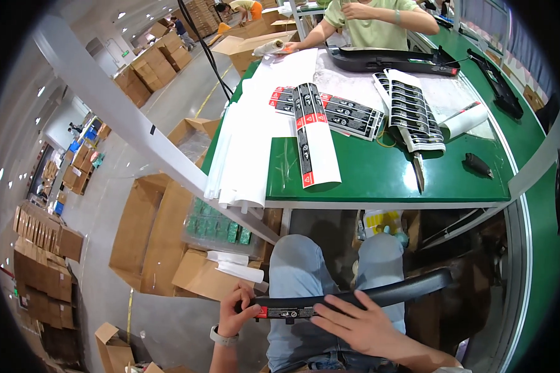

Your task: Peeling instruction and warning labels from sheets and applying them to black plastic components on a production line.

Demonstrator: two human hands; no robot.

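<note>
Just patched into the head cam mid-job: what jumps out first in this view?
A long black curved part lies across the person's lap, gripped by the left hand at its labelled end, the right hand flat on it. Beyond the knees, sticker sheets fan over the green table.

Head camera looks steeply down, close above lap.

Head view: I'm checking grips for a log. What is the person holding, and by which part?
A long black curved part across the lap. The left hand grips its labelled left end; the right hand lies flat on its middle.
</note>
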